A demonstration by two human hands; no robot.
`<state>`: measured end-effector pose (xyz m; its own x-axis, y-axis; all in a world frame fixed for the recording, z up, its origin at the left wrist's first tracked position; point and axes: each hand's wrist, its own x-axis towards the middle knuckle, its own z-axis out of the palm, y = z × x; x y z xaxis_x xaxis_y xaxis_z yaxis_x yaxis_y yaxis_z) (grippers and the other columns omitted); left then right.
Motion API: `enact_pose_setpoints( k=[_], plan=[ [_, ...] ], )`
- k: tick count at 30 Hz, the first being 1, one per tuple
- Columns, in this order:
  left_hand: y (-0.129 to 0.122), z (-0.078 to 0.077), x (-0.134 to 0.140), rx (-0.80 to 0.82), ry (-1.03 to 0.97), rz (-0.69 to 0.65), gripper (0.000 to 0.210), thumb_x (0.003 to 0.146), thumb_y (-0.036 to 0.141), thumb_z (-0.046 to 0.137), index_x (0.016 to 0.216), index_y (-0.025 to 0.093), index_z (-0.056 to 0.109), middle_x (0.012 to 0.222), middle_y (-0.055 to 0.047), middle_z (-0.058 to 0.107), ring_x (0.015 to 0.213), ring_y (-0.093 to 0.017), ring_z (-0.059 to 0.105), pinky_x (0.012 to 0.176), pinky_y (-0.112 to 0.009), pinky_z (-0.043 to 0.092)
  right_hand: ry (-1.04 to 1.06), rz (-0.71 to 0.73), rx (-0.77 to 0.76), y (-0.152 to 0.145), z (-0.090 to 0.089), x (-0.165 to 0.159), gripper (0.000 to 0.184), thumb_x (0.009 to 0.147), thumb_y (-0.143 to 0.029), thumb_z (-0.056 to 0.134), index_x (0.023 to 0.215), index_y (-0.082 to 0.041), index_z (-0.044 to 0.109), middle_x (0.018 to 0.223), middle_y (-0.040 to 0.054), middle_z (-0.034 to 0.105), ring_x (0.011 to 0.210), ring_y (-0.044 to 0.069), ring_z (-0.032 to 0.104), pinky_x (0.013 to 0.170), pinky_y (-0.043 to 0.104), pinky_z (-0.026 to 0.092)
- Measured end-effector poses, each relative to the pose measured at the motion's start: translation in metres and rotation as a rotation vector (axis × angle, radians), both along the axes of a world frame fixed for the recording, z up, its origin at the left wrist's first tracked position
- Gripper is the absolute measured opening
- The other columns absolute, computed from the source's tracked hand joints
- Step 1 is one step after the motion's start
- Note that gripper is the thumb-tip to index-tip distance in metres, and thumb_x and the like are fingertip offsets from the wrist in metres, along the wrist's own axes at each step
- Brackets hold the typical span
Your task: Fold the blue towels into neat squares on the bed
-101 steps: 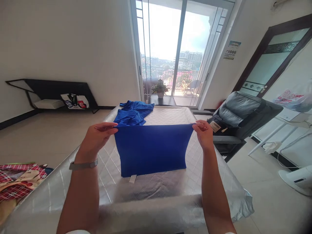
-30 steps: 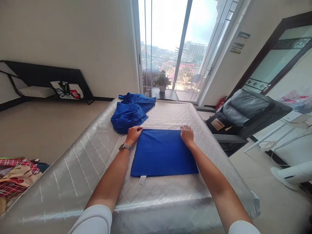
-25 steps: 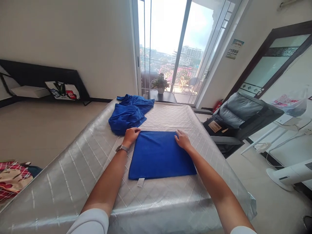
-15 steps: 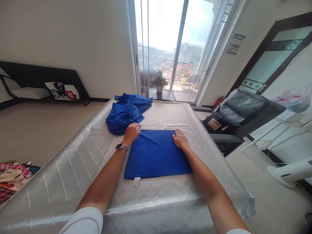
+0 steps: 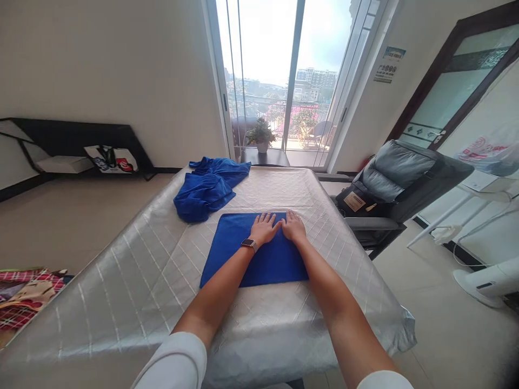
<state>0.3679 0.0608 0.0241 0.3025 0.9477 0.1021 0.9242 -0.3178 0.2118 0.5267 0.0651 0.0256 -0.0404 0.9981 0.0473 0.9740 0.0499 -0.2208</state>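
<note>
A blue cloth (image 5: 231,251), folded into a flat rectangle, lies on the silver quilted cover (image 5: 154,270) of the table. My left hand (image 5: 264,228) rests flat on its upper middle, fingers spread, with a watch on the wrist. Close beside it, my right hand (image 5: 294,226) lies flat near the cloth's far right corner, fingers stretched forward. The two thumbs almost meet. Beyond the cloth to the left, a second blue cloth (image 5: 206,189) sits in a crumpled heap, apart from both hands. My forearms hide part of the folded cloth's near edge.
To the right of the table stands a dark reclining chair (image 5: 405,178) with a black bag on it. A potted plant (image 5: 261,135) is on a small dark table before the glass door. Plaid fabric (image 5: 28,297) lies at the lower left. A white fan-like appliance (image 5: 482,286) stands at right.
My left hand has moved right from the cloth's far left corner, going from pinched fingers to a flat, spread palm. My right hand has stayed near the far right corner.
</note>
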Motion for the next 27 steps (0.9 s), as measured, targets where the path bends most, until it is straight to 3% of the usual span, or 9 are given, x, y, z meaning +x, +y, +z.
enact_pose_setpoints(
  k=[6, 9, 17, 23, 27],
  plan=[
    [0.003, -0.009, -0.123, -0.026, 0.054, 0.266, 0.081, 0.101, 0.064, 0.012, 0.16, 0.012, 0.031, 0.167, -0.017, 0.026, 0.155, -0.032, 0.022, 0.125, -0.051, 0.018, 0.027, -0.016, -0.006, 0.002, -0.001, -0.002, 0.067, 0.105, -0.042, 0.023, 0.161, -0.006, 0.025, 0.168, 0.0121, 0.024, 0.156, 0.021, 0.019, 0.126, 0.036, 0.012],
    [0.001, -0.01, -0.155, -0.052, 0.054, 0.3, 0.083, 0.101, 0.065, 0.012, 0.16, 0.009, 0.028, 0.169, -0.017, 0.02, 0.156, -0.031, 0.019, 0.126, -0.047, 0.017, 0.017, -0.01, -0.016, 0.002, 0.0, -0.002, 0.067, 0.105, -0.041, 0.023, 0.161, -0.005, 0.024, 0.169, 0.0116, 0.023, 0.156, 0.021, 0.018, 0.126, 0.035, 0.011],
    [-0.004, -0.003, -0.149, -0.067, 0.05, 0.299, 0.083, 0.1, 0.064, 0.013, 0.161, 0.009, 0.026, 0.169, -0.016, 0.021, 0.156, -0.029, 0.019, 0.126, -0.043, 0.015, -0.007, 0.044, -0.145, -0.001, 0.014, 0.004, 0.069, 0.106, -0.043, 0.02, 0.162, -0.004, 0.016, 0.17, 0.0124, 0.011, 0.158, 0.022, 0.009, 0.126, 0.038, 0.009],
    [-0.004, -0.006, -0.151, -0.024, 0.032, 0.292, 0.08, 0.1, 0.063, 0.02, 0.159, 0.01, 0.031, 0.167, -0.018, 0.025, 0.155, -0.032, 0.023, 0.124, -0.049, 0.021, -0.039, 0.124, -0.11, -0.019, 0.008, 0.011, 0.071, 0.107, -0.05, 0.019, 0.163, -0.007, 0.015, 0.171, 0.0101, 0.009, 0.158, 0.021, 0.006, 0.127, 0.038, 0.007],
    [0.007, 0.015, -0.154, -0.129, 0.103, 0.271, 0.083, 0.099, 0.067, 0.024, 0.155, 0.007, 0.038, 0.163, -0.022, 0.033, 0.151, -0.034, 0.032, 0.122, -0.048, 0.025, -0.022, 0.111, -0.095, -0.025, 0.003, 0.011, 0.072, 0.106, -0.053, 0.017, 0.164, -0.009, 0.016, 0.171, 0.0092, 0.01, 0.158, 0.019, 0.008, 0.127, 0.037, 0.008]
  ],
)
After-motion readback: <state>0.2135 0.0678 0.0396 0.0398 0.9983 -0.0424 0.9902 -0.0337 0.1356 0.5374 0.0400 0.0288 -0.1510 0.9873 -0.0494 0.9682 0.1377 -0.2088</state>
